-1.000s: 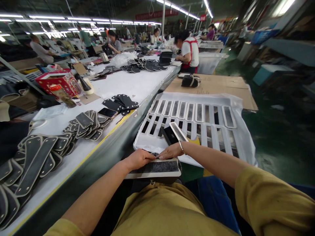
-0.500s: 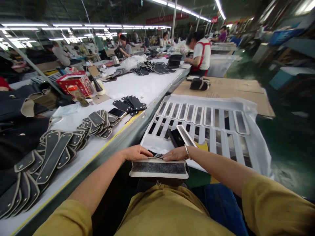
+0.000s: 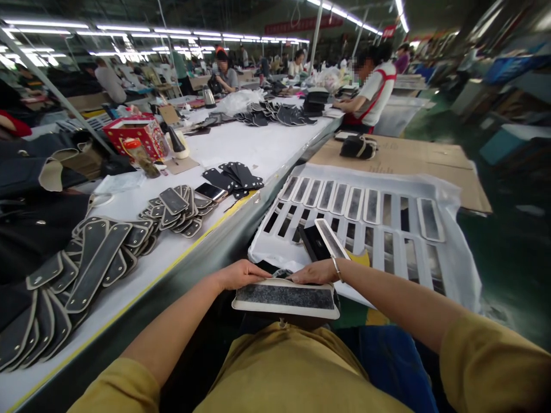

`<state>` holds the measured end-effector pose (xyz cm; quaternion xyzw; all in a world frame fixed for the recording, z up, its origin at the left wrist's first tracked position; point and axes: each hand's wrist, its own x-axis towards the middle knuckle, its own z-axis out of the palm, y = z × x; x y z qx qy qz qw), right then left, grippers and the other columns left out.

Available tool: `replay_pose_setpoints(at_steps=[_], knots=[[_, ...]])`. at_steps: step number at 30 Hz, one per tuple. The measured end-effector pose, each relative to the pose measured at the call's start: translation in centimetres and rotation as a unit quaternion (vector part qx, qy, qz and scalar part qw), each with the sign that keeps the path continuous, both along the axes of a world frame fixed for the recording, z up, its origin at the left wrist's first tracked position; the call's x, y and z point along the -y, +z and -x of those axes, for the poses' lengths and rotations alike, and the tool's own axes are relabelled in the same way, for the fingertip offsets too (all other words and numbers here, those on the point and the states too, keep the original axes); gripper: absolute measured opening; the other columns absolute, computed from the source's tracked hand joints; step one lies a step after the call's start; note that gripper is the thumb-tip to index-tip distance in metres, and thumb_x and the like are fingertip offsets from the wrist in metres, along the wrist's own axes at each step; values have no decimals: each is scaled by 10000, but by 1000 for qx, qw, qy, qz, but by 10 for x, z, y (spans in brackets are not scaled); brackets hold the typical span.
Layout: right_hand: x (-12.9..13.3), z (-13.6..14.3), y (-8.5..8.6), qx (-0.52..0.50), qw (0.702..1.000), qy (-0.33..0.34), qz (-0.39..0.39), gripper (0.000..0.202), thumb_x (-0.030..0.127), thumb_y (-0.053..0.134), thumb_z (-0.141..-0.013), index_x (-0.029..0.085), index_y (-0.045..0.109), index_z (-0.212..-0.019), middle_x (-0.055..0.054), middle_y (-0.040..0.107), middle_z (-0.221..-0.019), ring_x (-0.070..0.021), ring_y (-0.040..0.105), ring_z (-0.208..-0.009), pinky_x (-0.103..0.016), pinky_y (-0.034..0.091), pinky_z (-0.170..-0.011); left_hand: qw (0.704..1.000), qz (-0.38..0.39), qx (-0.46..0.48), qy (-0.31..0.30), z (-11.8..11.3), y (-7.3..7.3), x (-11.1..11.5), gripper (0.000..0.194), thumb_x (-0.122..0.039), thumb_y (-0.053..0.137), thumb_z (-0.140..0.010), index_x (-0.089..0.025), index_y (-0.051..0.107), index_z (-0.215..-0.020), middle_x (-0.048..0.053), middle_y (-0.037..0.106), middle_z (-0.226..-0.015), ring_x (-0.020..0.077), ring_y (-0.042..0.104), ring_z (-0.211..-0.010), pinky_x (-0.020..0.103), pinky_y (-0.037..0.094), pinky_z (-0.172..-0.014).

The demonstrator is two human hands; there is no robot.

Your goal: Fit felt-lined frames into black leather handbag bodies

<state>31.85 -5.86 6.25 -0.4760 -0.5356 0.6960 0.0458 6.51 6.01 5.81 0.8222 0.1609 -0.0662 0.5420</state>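
A dark bag-like piece with a pale-edged, dark rectangular panel [image 3: 286,296] lies across my lap, close to my body. My left hand [image 3: 244,275] is on its upper left edge, fingers together and pressed on the rim. My right hand [image 3: 315,272], with a bracelet at the wrist, grips the upper right edge the same way. Between the hands a bit of greyish material shows at the opening; the fingertips are partly hidden behind the rim. Just beyond my right hand, a loose pale-edged strip [image 3: 330,238] leans on a black box-like piece [image 3: 313,244].
A white slotted tray [image 3: 458,252] holding dark panels lies ahead to the right, with cardboard [image 3: 451,172] behind. On the long white table [image 3: 189,172] at left are piled dark straps [image 3: 97,264], a phone [image 3: 210,192] and a red box [image 3: 144,137]. A person [image 3: 374,86] works beyond.
The view has shifted slightly, so the surroundings sit a little differently in it. Both hands stay at the upper edge of the piece. The person beyond has leaned slightly.
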Motion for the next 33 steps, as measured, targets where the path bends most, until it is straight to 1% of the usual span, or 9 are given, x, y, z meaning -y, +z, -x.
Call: replay_pose_setpoints(at_steps=[3, 7, 14, 20, 23, 25, 27, 29, 33], knots=[[-6, 6, 7, 41, 995, 58, -64, 666, 642, 443, -811, 213, 470, -1319, -33, 461, -1355, -231, 393, -1254, -339, 231, -1089, 1000, 4, 4, 0, 1, -1, 1, 396, -373, 543, -823, -143, 623, -1135, 58, 656, -1108, 199, 608, -999, 249, 428, -897], [-13, 18, 12, 78, 987, 103, -94, 648, 627, 361, -855, 207, 438, -1343, -30, 444, -1368, -223, 395, -1252, -325, 227, -1084, 1000, 7, 9, -3, 3, -1, 1, 376, -347, 536, -828, -149, 624, -1136, 51, 657, -1106, 203, 609, -1001, 266, 433, -901], [-22, 36, 4, 85, 984, 110, -114, 624, 589, 314, -891, 188, 411, -1359, -32, 411, -1392, -204, 352, -1282, -308, 192, -1098, 999, 14, 26, -13, 4, -3, 0, 349, -280, 531, -822, -157, 625, -1134, 34, 655, -1108, 181, 612, -989, 235, 436, -880], [-28, 50, 3, 107, 982, 105, -117, 642, 589, 309, -891, 157, 421, -1353, -61, 417, -1387, -209, 356, -1281, -307, 193, -1100, 999, -13, 17, -30, 6, -1, -3, 340, -240, 502, -830, -188, 621, -1144, 18, 666, -1093, 163, 610, -963, 225, 422, -883], [-31, 53, 4, 111, 980, 108, -125, 619, 577, 276, -905, 176, 424, -1352, -48, 428, -1380, -212, 364, -1275, -322, 202, -1099, 998, 35, 30, -40, 13, -3, -12, 360, -280, 536, -821, -197, 610, -1163, 28, 657, -1118, 178, 596, -1003, 241, 415, -903], [-32, 51, 4, 112, 979, 111, -131, 616, 574, 249, -912, 182, 417, -1357, -50, 432, -1377, -213, 378, -1265, -331, 216, -1093, 994, 101, 47, -21, 20, -8, -18, 399, -320, 575, -800, -175, 604, -1171, 62, 635, -1156, 204, 578, -1051, 271, 409, -926], [-33, 50, 4, 112, 978, 114, -135, 644, 584, 233, -909, 162, 401, -1366, -68, 424, -1381, -217, 383, -1261, -330, 222, -1089, 987, 148, 58, 22, 27, -13, -23, 430, -334, 609, -770, -150, 610, -1159, 89, 627, -1164, 225, 568, -1074, 299, 409, -936], [-34, 48, 4, 107, 977, 119, -139, 678, 607, 230, -898, 150, 385, -1374, -72, 418, -1385, -217, 375, -1266, -317, 219, -1091, 986, 149, 55, 59, 32, -16, -23, 420, -328, 617, -757, -140, 627, -1132, 89, 644, -1133, 229, 579, -1053, 310, 418, -928], [-36, 48, 3, 102, 977, 120, -143, 727, 666, 201, -866, 178, 403, -1366, -49, 438, -1371, -218, 378, -1266, -316, 222, -1094, 989, 108, 51, 90, 37, -19, -18, 373, -320, 587, -773, -134, 653, -1089, 71, 674, -1071, 218, 604, -999, 301, 428, -914]])
